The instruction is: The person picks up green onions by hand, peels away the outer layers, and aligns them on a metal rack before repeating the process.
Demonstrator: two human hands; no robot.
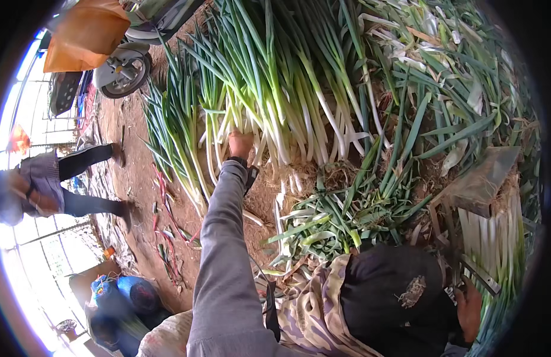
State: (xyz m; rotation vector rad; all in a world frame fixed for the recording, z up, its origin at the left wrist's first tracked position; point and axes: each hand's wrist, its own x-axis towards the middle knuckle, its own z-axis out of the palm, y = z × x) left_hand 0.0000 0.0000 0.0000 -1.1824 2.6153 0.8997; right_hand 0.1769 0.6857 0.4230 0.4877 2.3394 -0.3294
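Observation:
My left arm, in a grey sleeve, stretches forward to a large heap of long green onions [269, 89] with white stems and roots toward me. My left hand [241, 144] is closed at the white stems, fingers wrapped round green onions and partly hidden among them. A dark band circles that wrist. At the lower right, my right hand [469, 309] is curled beside my dark-clad knee, with a knife [481, 276] in it, its metal blade pointing to the right. Close by, a bundle of green onions [495, 238] lies with its white stems against a wooden block [481, 184].
Cut leaves and trimmings [341, 220] lie in front of me, and a larger leaf pile [460, 77] spreads at the far right. A motorcycle wheel [126, 70] and orange bag [88, 35] are far left. Another person [43, 184] stands at left, above blue bags [132, 294].

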